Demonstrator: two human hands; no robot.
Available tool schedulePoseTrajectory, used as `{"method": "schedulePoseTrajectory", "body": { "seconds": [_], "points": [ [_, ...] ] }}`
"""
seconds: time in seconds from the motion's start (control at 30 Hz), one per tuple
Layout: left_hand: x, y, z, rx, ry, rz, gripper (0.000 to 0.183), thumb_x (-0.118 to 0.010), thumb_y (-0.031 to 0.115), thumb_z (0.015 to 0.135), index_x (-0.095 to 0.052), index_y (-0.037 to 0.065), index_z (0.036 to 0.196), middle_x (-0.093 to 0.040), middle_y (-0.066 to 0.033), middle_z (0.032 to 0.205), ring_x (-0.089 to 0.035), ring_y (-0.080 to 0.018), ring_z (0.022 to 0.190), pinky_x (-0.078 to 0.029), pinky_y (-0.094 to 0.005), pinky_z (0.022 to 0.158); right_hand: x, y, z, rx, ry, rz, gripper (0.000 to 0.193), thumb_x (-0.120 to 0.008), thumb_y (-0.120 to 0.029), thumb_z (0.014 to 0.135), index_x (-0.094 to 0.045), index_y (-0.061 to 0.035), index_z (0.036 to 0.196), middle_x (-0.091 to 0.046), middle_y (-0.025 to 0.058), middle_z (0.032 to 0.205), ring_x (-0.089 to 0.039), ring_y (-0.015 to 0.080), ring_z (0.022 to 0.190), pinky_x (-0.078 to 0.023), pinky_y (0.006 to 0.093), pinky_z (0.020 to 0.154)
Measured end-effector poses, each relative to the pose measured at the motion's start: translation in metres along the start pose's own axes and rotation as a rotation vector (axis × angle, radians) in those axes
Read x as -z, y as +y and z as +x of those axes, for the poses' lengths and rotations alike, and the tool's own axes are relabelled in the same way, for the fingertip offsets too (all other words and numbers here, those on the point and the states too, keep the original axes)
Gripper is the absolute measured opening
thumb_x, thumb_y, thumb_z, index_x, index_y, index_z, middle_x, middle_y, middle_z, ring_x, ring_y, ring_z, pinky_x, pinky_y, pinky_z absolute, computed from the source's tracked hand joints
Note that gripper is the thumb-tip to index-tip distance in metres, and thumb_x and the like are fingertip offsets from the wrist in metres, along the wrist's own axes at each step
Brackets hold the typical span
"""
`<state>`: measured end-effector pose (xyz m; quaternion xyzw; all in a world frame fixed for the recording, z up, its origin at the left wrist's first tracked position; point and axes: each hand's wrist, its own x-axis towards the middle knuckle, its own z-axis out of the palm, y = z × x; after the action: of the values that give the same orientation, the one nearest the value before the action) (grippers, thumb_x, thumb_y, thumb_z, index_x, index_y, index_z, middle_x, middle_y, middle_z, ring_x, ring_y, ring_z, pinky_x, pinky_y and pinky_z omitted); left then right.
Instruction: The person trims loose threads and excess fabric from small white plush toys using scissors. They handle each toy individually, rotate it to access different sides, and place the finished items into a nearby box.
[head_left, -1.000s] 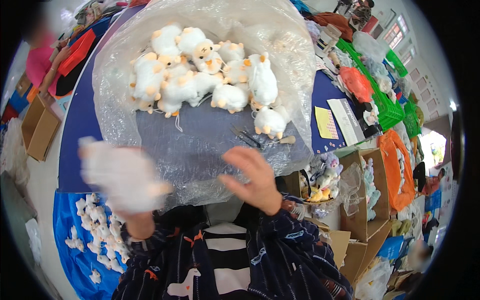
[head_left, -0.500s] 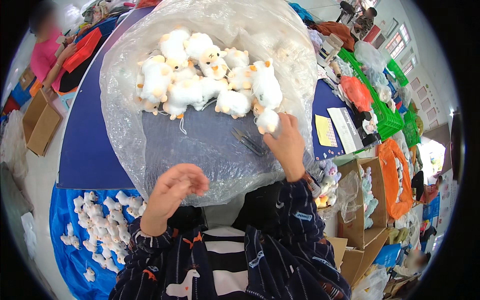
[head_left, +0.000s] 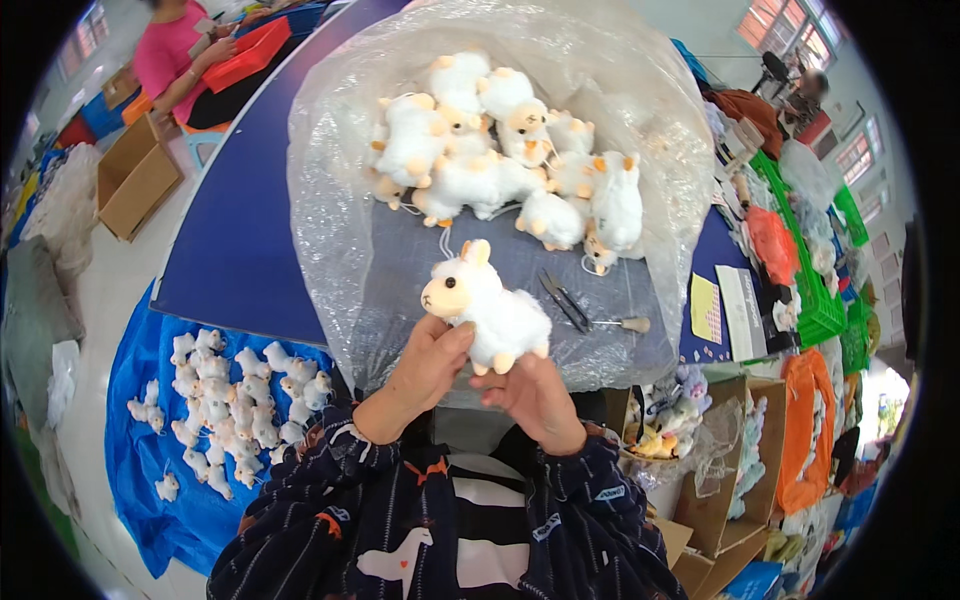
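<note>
Pinching a white plush animal [head_left: 495,318] at its chest, the left hand [head_left: 425,365] has its thumb across the near side and its other fingers out of sight behind; that grip is closed on the toy. The right hand [head_left: 540,400] is at the hind legs, its fingers loosely bent; whether this second grip bears on the toy or merely brushes it, I cannot tell. The toy is raised in front of the person, just left of the dark snips [head_left: 572,310] and a little nearer the wearer than they are.

It is held upright, with its head turned leftward, away from the snips. Its body is fluffy and white, the face smooth and cream, with a round black eye and a small dark mouth line. The ears stand up, tinted pale orange, and the stubby feet are cream.

An awl [head_left: 635,325] with a wooden handle lies just right of the snips. Beyond them is a heap of similar plush animals [head_left: 470,180], lying at various angles. Clear plastic sheeting [head_left: 330,190] spreads beneath and around the snips, over the blue table [head_left: 245,230]. Well to their left, a blue tarp [head_left: 135,490] carries many small white toys [head_left: 215,390].
</note>
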<state>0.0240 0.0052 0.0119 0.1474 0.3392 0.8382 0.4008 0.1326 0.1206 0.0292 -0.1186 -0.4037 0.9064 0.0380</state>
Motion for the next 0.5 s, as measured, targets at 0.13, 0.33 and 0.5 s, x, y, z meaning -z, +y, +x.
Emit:
{"method": "schedulePoseTrajectory", "body": {
  "seconds": [0.13, 0.33, 0.5],
  "points": [
    [0.006, 0.018, 0.0, -0.18, 0.087, 0.315, 0.048, -0.062, 0.013, 0.077, -0.043, -0.001, 0.118, -0.055, -0.0077, 0.104, -0.055, -0.0136, 0.093, -0.045, -0.0263, 0.076, 0.001, -0.006, 0.002, 0.293, 0.219, -0.72, 0.053, -0.06, -0.016, 0.084, -0.036, -0.0008, 0.129, -0.055, 0.0077, 0.109, -0.051, 0.0061, 0.068, -0.041, 0.0183, 0.056],
    [-0.003, 0.016, 0.002, -0.409, 0.044, 1.126, 0.056, -0.072, 0.018, 0.065, -0.051, 0.001, 0.113, -0.053, -0.014, 0.109, -0.05, -0.0254, 0.102, -0.042, -0.0355, 0.086, -0.007, -0.028, 0.018, 0.389, 0.267, -0.607, 0.032, -0.057, -0.015, 0.087, -0.051, 0.0005, 0.115, -0.058, 0.0024, 0.088, -0.045, 0.0021, 0.057, -0.037, 0.017, 0.05],
    [0.008, 0.019, 0.007, -0.379, -0.065, 1.182, 0.055, -0.071, 0.017, 0.063, -0.052, 0.0, 0.112, -0.048, -0.0151, 0.117, -0.044, -0.0286, 0.108, -0.038, -0.0367, 0.091, 0.0, -0.027, 0.021, 0.361, 0.195, -0.566, 0.018, -0.056, -0.016, 0.088, -0.056, -0.0002, 0.095, -0.053, -0.0007, 0.07, -0.046, 0.0032, 0.056, -0.037, 0.0175, 0.05]
  ]
}}
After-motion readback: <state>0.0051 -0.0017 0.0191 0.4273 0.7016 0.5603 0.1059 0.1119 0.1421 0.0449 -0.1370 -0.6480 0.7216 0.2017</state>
